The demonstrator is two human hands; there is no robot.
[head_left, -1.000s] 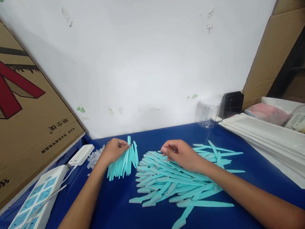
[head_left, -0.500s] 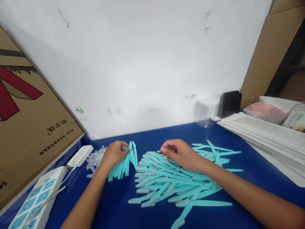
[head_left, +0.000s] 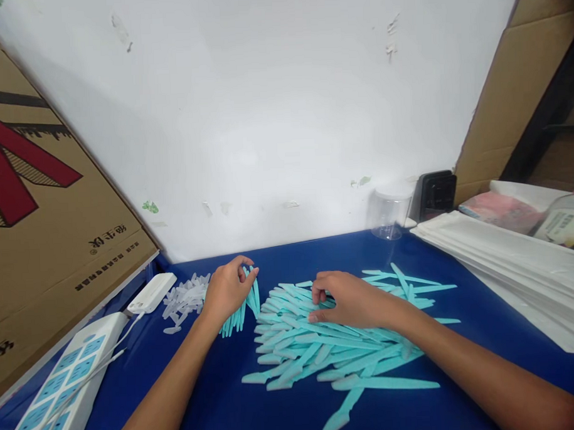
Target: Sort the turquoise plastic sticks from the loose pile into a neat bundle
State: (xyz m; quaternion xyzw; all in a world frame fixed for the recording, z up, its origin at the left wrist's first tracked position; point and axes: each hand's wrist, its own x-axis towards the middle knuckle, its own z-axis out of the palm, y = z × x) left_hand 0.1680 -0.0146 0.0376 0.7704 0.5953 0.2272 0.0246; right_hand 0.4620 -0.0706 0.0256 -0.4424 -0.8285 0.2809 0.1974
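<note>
My left hand [head_left: 228, 289] is over a small row of turquoise eyebrow razors [head_left: 237, 320]. Its thumb and forefinger are a little apart at the upper ends of the rightmost razors, and I see nothing gripped between them. Reaching into a large heap of the same razors [head_left: 301, 340], my right hand [head_left: 349, 297] has its thumb spread from its bent fingers. The fingertips touch or hover just over the heap; I cannot tell which. To the left of the row lies a small pile of translucent plastic pieces [head_left: 186, 300].
A white power strip [head_left: 107, 334] with cables and a white device [head_left: 151, 294] lie at left, beside a cardboard box [head_left: 79, 203]. At the back right stand a clear plastic jar [head_left: 390, 214] and a black device [head_left: 437, 194]. White plastic bags [head_left: 505, 264] are stacked at right.
My left hand has moved right along the razor row, uncovering more translucent pieces. My right hand has shifted slightly right and lower over the heap, with its thumb and fingers opened apart.
</note>
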